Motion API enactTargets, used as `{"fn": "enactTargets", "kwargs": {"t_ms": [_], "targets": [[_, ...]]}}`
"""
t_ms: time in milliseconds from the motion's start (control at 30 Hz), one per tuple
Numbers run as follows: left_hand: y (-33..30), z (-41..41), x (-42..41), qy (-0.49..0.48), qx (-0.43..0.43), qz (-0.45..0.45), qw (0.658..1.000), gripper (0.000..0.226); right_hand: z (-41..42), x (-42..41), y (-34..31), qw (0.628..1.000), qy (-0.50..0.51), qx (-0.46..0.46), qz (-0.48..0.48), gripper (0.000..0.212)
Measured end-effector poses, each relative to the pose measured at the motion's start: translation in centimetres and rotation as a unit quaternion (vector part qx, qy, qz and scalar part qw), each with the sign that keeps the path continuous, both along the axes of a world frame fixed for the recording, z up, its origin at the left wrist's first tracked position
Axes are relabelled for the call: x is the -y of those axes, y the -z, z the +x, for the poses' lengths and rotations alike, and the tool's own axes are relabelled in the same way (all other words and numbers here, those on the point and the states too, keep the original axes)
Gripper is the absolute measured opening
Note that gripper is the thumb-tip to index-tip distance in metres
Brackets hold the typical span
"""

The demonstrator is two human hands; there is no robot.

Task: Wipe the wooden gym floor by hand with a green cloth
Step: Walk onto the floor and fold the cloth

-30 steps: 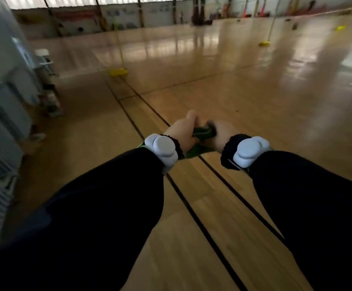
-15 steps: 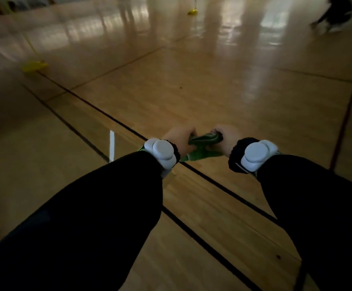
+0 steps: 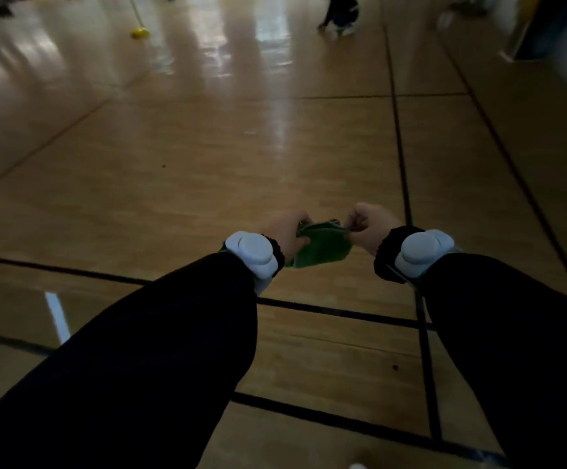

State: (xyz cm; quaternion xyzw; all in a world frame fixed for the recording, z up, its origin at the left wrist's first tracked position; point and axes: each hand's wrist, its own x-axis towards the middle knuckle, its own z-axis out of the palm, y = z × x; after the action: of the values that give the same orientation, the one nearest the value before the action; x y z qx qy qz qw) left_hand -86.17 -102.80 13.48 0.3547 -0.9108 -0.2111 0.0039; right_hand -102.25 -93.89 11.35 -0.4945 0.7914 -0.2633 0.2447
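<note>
A left hand and right hand each grip an end of a green cloth (held in the air) above the wooden gym floor.

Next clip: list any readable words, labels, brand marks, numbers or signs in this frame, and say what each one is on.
None can be read.
White wrist devices: no lettering shows.
Green cloth, held by left hand and right hand: plain, no tag visible.
Wooden floor: only dark court lines, no numbers.
Objects at the far right edge: too blurred to tell.
</note>
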Motion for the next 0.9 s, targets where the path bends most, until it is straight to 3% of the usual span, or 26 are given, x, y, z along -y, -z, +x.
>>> {"fn": "enactTargets", "kwargs": {"t_ms": [200,467,600,733,900], "targets": [[3.2,-8.2,0.4,-0.005,-0.058,0.045,0.997,0.027,-6.4,-0.1,2.6,0.999,0.017,0.046,0.012,0.029],[10.0,-12.9,2.2,0.106,-0.012,0.105,0.989,0.057,-9.7,1.0,8.8,0.993,0.006,0.114,0.038,0.024],[12.8,-13.6,3.1,0.116,0.053,0.117,0.985,0.036,-10.1,2.0,12.1,0.987,0.027,0.147,0.065,0.027],[13.6,-14.2,4.7,0.142,0.065,0.117,0.981,0.01,-10.4,3.3,13.8,0.99,0.049,0.095,0.09,0.025],[14.4,-15.1,7.0,0.196,0.082,0.117,0.97,0.008,-11.4,5.2,15.5,0.955,0.101,0.235,0.15,0.016]]}}
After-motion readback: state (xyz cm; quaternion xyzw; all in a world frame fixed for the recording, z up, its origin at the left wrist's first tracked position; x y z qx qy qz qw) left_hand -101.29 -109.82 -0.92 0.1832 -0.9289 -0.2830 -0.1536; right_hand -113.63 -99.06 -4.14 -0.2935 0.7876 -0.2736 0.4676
